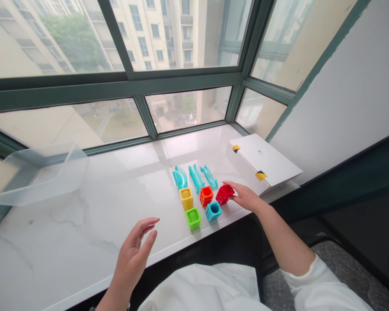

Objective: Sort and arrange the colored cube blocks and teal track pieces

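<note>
My right hand point(244, 196) has its thumb and fingers around a red hollow block point(224, 194), which looks slightly tilted. Over the white counter, left of the blocks, my left hand point(138, 244) is held with thumb and fingers apart and nothing between them. Close to the red block stand an orange block point(206, 196) with a round hole and a blue block point(213, 211). A yellow block point(186, 198) and a green block point(193, 219) stand further left. Behind them lie a curved teal track piece point(180, 177) and two straight teal track pieces, one in the middle point(196, 178) and another on the right point(209, 176).
At the back right sits a white box point(262, 160) with yellow-and-black tabs. A clear plastic bin point(48, 172) stands at the left end of the marble-patterned counter point(84, 233). Green-framed windows point(188, 77) border the back, and the counter's front edge runs near my body.
</note>
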Demonstrator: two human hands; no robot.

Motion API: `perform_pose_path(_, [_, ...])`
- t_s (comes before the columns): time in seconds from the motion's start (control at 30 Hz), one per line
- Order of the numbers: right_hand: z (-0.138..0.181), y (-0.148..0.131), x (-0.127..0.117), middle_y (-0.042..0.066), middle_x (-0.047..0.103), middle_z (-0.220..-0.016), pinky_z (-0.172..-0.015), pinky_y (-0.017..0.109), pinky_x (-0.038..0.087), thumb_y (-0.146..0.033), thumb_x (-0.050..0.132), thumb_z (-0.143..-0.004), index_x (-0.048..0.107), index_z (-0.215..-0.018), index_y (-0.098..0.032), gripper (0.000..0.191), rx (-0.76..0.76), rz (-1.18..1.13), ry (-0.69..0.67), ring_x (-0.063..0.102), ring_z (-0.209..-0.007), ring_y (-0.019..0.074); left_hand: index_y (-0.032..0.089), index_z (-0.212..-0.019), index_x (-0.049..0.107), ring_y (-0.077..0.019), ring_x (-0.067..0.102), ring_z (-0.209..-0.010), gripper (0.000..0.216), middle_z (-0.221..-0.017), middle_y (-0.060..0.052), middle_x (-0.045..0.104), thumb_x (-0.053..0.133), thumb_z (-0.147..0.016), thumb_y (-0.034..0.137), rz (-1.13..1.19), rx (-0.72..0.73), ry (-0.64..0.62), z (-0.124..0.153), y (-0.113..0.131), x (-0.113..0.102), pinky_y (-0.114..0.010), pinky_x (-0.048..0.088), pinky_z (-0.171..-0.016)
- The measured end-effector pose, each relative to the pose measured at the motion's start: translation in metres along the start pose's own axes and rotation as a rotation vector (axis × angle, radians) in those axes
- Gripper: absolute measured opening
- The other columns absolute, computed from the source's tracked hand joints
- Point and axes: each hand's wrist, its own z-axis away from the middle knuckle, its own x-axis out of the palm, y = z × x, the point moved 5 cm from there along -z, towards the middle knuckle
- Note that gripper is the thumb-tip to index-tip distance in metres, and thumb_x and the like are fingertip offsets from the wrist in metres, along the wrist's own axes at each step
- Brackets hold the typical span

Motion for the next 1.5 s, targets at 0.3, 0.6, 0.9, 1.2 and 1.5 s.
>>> perform_pose_path(0.3, [-0.002, 0.005, 0.005, 0.004, 0.063, -0.152, -0.113, 0.045, 0.052, -0.012, 0.065, -0.090, 0.045, -0.158, -0.038, 0.076, 0.006, 0.004, -0.072, 0.064, -0.134, 0.0268, 0.025, -0.116, 0.074, -0.0283, 0.069, -0.117, 0.040, -0.126, -0.010, 0.072, 0.067, -0.093, 0.058, 0.005, -0.019, -0.013, 0.000, -0.009, 0.000, -0.042, 0.055, -0.108])
perform_pose_path(0.6, [-0.003, 0.002, 0.004, 0.003, 0.069, -0.144, -0.107, 0.041, 0.054, -0.016, 0.070, -0.090, 0.048, -0.153, -0.039, 0.070, 0.028, 0.014, -0.110, 0.069, -0.125, 0.0259, 0.026, -0.118, 0.074, -0.0276, 0.068, -0.120, 0.040, -0.127, -0.009, 0.073, 0.065, -0.094, 0.058, -0.016, -0.055, -0.065, 0.001, -0.019, 0.005, -0.040, 0.055, -0.107])
perform_pose_path(0.9, [-0.001, 0.001, 0.003, 0.011, 0.071, -0.137, -0.100, 0.042, 0.053, -0.021, 0.068, -0.094, 0.023, -0.169, -0.033, 0.088, 0.154, 0.113, -0.155, 0.071, -0.119, 0.0305, 0.026, -0.118, 0.073, -0.0289, 0.068, -0.123, 0.040, -0.127, -0.010, 0.074, 0.065, -0.095, 0.058, 0.021, -0.094, -0.076, -0.003, -0.029, 0.005, -0.042, 0.055, -0.108])
perform_pose_path(1.2, [0.004, 0.007, 0.005, 0.011, 0.054, -0.159, -0.113, 0.046, 0.049, -0.023, 0.073, -0.089, 0.003, -0.171, -0.036, 0.108, 0.122, 0.012, -0.102, 0.062, -0.137, 0.0277, 0.025, -0.118, 0.071, -0.0302, 0.067, -0.126, 0.042, -0.129, -0.011, 0.074, 0.064, -0.095, 0.059, 0.072, -0.115, -0.089, -0.001, -0.031, 0.000, -0.045, 0.055, -0.109])
perform_pose_path(1.5, [0.024, -0.034, -0.032, 0.011, 0.045, -0.166, -0.128, 0.058, 0.034, -0.045, 0.067, -0.095, 0.038, -0.163, -0.029, 0.076, -0.004, 0.137, 0.106, 0.037, -0.156, 0.0337, 0.023, -0.123, 0.068, -0.0288, 0.069, -0.122, 0.046, -0.120, -0.012, 0.075, 0.067, -0.093, 0.058, 0.216, -0.127, -0.004, 0.005, -0.045, -0.014, -0.047, 0.056, -0.108])
